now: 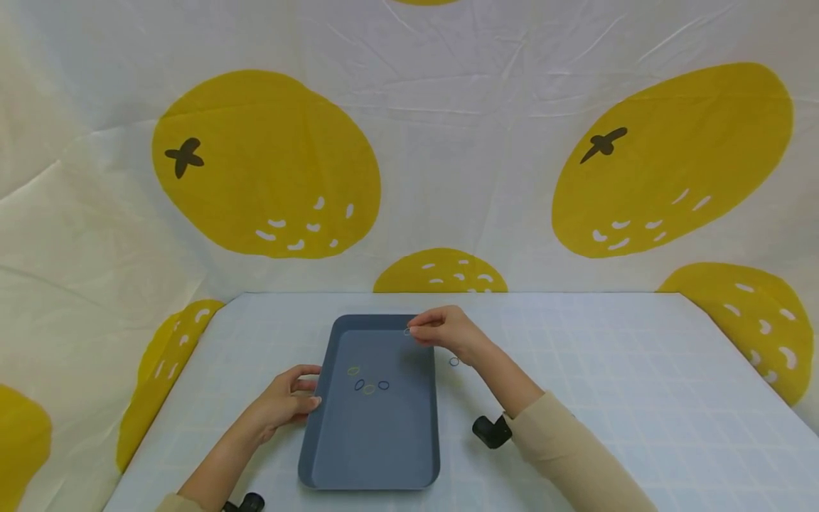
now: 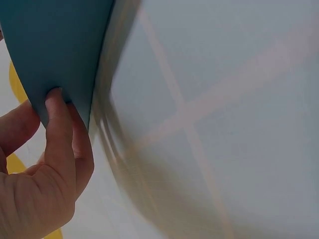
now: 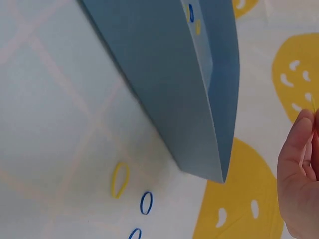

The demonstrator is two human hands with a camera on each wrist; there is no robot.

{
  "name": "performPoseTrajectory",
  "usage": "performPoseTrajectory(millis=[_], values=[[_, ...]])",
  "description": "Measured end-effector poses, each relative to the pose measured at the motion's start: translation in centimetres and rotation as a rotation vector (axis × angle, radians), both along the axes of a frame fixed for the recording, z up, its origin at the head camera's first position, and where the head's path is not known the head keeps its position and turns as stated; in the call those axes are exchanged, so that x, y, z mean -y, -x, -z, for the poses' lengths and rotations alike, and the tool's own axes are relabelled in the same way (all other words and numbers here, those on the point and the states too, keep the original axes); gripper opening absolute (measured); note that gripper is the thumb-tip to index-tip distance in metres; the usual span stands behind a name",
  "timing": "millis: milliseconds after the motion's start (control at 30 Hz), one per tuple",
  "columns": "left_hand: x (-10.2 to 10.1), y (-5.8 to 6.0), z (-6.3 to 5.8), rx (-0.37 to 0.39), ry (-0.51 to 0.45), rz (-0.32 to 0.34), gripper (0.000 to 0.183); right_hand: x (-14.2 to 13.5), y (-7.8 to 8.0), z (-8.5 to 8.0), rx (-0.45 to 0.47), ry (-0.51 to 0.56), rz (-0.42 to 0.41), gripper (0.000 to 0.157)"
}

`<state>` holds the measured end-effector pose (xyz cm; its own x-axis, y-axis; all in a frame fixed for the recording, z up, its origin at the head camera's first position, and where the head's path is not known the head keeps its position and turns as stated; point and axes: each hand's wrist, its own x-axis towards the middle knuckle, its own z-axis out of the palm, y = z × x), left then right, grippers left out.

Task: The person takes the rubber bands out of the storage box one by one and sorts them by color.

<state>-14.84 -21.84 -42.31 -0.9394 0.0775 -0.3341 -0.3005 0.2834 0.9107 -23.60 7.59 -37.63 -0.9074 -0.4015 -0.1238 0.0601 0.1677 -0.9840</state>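
Both hands are out over the table (image 1: 608, 398), at a gray-blue tray (image 1: 377, 441): left hand (image 1: 284, 398) clamped on its left side, fingers bent; right hand (image 1: 448, 333) over the far right corner, pinching a yellowish loop (image 1: 406, 332). I count four loops inside, two yellow loops (image 1: 369, 390) and two blue loops (image 1: 384, 385). Head cam only catches one blue loop (image 1: 454, 361) beside it; right wrist cam gets two, plus a yellow one (image 3: 119, 180).

Left fingers (image 2: 59, 129) against a blue tray (image 2: 57, 45), apparently gripping its rim, pale lined tabletop (image 2: 249, 134) alongside

Four rings (image 1: 383, 390) lie in the tray (image 1: 374, 441), other rings (image 3: 141, 203) right of it.
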Motion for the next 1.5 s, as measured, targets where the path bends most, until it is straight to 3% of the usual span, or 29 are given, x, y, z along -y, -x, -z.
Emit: performPoseTrajectory(millis=[433, 1000, 1500], values=[[0.2, -0.1, 0.0, -0.012, -0.011, 0.038, 0.057, -2.2, -0.2, 0.5, 0.031, 0.0, 0.031, 0.026], [0.2, -0.1, 0.1, -0.008, -0.015, 0.034, 0.057, -6.5, -1.4, 1.6, 0.044, -0.05, 0.038, 0.036], [0.2, -0.1, 0.1, -0.01, -0.013, 0.026, 0.056, -8.5, -2.4, 3.3, 0.098, -0.075, 0.072, 0.031]])
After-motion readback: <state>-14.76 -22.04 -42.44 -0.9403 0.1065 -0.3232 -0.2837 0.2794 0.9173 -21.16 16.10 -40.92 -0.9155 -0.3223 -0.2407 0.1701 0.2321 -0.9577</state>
